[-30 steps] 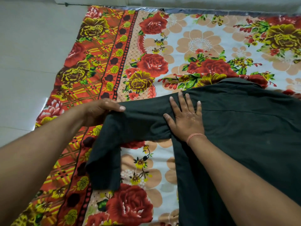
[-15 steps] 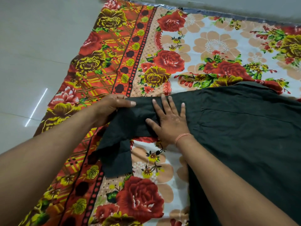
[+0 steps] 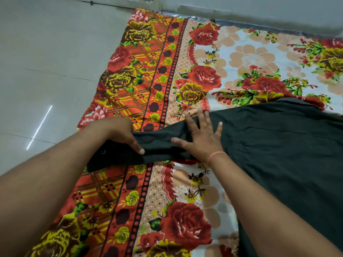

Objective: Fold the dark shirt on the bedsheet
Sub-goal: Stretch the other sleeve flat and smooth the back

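Note:
The dark shirt (image 3: pixel 278 154) lies spread on the floral bedsheet (image 3: pixel 185 191), its body filling the right side. Its left sleeve (image 3: pixel 159 143) stretches straight out to the left, and a button shows at the cuff (image 3: pixel 103 151). My left hand (image 3: pixel 118 132) grips the sleeve near the cuff, with the thumb on top of the cloth. My right hand (image 3: pixel 202 140) rests flat on the sleeve close to the shoulder, fingers spread; a thin orange band circles its wrist.
The bedsheet lies on a pale tiled floor (image 3: pixel 46 71), which shows to the left. A wall base (image 3: pixel 241 8) runs along the sheet's far edge. The sheet's red-and-yellow border passes under the sleeve.
The sleeve's end hung bent towards me before; it now lies pulled out straight to the left. My left hand has shifted its grip toward the cuff, and the view has moved.

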